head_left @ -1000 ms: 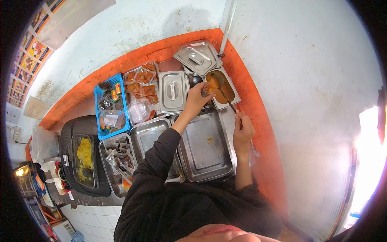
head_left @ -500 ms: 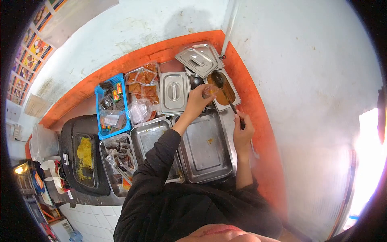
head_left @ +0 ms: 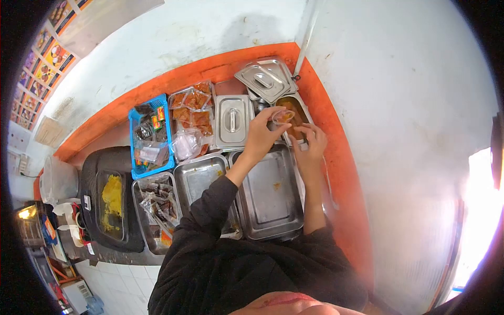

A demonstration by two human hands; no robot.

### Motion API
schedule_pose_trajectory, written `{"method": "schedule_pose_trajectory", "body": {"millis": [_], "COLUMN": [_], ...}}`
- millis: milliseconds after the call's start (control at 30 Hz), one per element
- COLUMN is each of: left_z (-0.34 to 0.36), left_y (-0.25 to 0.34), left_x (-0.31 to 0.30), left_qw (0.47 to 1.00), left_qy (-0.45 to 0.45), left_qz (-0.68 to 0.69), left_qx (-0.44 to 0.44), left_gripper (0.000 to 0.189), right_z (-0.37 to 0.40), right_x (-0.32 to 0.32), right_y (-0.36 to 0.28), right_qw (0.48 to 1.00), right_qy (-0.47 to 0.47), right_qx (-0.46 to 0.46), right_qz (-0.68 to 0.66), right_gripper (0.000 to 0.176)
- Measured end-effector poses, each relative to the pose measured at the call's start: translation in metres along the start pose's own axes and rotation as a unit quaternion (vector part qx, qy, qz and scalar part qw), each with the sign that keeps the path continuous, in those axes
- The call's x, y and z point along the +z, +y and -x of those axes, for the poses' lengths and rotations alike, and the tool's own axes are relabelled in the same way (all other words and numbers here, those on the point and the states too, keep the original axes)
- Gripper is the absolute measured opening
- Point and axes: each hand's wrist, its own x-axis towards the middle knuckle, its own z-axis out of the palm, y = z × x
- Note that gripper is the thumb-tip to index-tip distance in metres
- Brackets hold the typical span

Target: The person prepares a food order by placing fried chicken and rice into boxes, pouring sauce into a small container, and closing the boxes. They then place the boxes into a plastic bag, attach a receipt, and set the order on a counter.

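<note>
The left hand (head_left: 261,135) pinches a small clear cup (head_left: 284,116) between thumb and fingers, holding it over the open sauce pan (head_left: 300,106) at the far right of the table (head_left: 344,178). The cup shows orange sauce inside, so the filling step looks to be in hand or nearly done. The right hand (head_left: 311,143) sits at the pan's near edge, just beside the cup, fingers curled; I cannot tell whether they grip anything. The next move calls for keeping the cup level as it leaves the pan.
</note>
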Motion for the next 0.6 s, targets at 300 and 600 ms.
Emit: {"method": "schedule_pose_trajectory", "body": {"millis": [300,600], "left_z": [0.023,0.045], "left_y": [0.042,0.07], "left_x": [-0.021,-0.094], "left_qw": [0.994,0.979], "left_qy": [0.033,0.183], "left_qz": [0.099,0.07], "left_qx": [-0.044,-0.055], "left_gripper": [0.042,0.032], "right_z": [-0.011,-0.118], "right_x": [0.011,0.042], "right_y": [-0.03,-0.033], "right_qw": [0.944,0.9], "right_qy": [-0.012,-0.255], "right_qx": [0.065,0.035], "right_qz": [-0.324,-0.351], "right_gripper": [0.016,0.018]}}
